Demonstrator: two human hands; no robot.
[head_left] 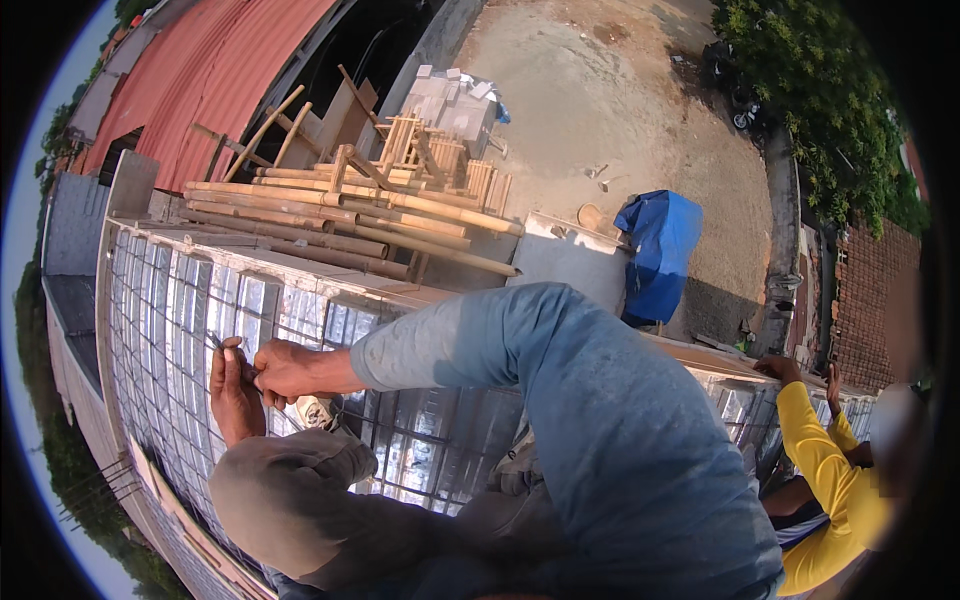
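One bare dirt yard (620, 110) is seen from 12 to 1 o'clock, and one red corrugated roof (215, 85) at 10. The steel bar mesh (165, 310), laid over shiny silver sheeting (405, 470), is spread from 8 to 10 o'clock. Green foliage (830, 110) is set at 2 o'clock. At 10, at least six bamboo poles (440, 205) are piled lengthwise; one stack of grey blocks (450, 105) is placed just before 12. One co-worker's yellow sleeve (812, 430) is visible at 4 o'clock, with two hands raised. One blue tarpaulin (665, 245) is draped between 2 and 3; just beside it one round tan basin (592, 215) is left on the ground. Two hands are brought together over the mesh at 8 o'clock: the left hand (237, 395) with thumb and fingers drawn close, the right hand (288, 370) with fingers curled just beside it. Whether anything is clamped by either cannot be told.
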